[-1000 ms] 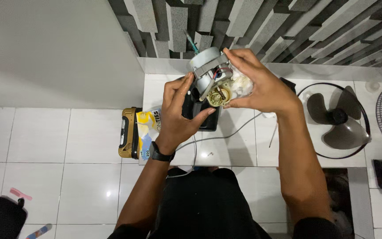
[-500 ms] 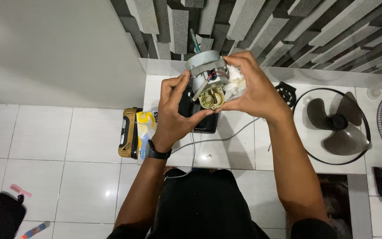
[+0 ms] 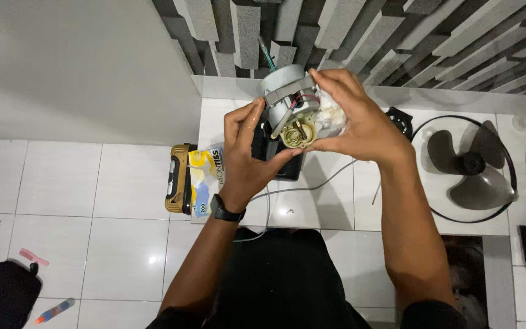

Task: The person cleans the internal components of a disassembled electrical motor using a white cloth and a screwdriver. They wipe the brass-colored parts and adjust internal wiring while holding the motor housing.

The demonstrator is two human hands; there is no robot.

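**Both hands closed on a fan motor held above the tiled step**

The left hand (image 3: 248,155) is wrapped around the lower left side of the motor (image 3: 288,105). Its thumb lies up along the motor's grey housing, and the fingers curl under and behind, against a black part beneath the motor; the palm faces right. The hand is partly closed, clamped on the motor rather than flat. A black watch (image 3: 225,210) sits on its wrist, and the forearm runs down and left toward the body.

The right hand (image 3: 354,122) grips the motor from the opposite side. Its fingers arch over the top right edge of the housing, and the thumb reaches in below, its tip just beside the brass-coloured round piece (image 3: 296,134) at the motor's lower face. A white wad (image 3: 331,119), which looks like tissue, is pressed between this palm and the motor. The right forearm comes up steeply from the lower right, elbow near the bottom edge.

The motor is between the two hands, tilted, with a green shaft (image 3: 268,56) sticking out above them toward the wall. Thin red wires show at its middle. A grey cable (image 3: 312,186) trails down from under the hands across the white tiles.

Left of the left wrist lie a yellow tissue pack (image 3: 205,180) and, touching it, a black-and-gold case (image 3: 178,186). Right of the right forearm, well apart, is a fan blade (image 3: 470,167) lying inside a wire ring (image 3: 424,131).
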